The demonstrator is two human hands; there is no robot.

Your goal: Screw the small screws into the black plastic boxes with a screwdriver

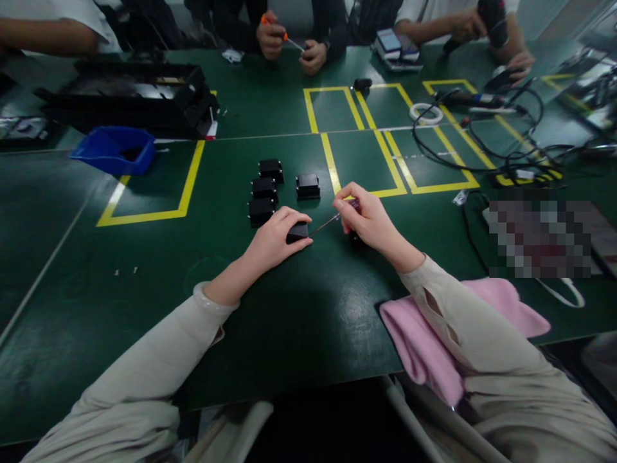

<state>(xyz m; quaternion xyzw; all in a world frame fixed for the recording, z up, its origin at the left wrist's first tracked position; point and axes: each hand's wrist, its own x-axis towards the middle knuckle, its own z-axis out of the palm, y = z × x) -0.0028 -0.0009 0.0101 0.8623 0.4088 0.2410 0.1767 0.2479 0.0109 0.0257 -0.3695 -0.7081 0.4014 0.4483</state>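
My left hand (279, 238) is closed around a small black box (297, 232), pinning it on the green table. In my right hand (364, 215) is a screwdriver (332, 222), its thin shaft slanting down to the left. The tip meets the near right corner of the box, where a screw may sit, too small to make out. Beyond my left hand stand similar black boxes in a short column, the nearest (261, 211) almost touching my fingers. Another black box (307, 185) sits apart to their right. Something dark lies partly hidden beneath my right hand.
A blue bin (116, 149) and a black tray (139, 96) stand at the left. Two tiny screws (125, 271) lie on the table (308, 321). A pink cloth (424, 341) is under my right forearm. Cables (520, 148) tangle at the right. Co-workers' hands (313, 56) are across the table.
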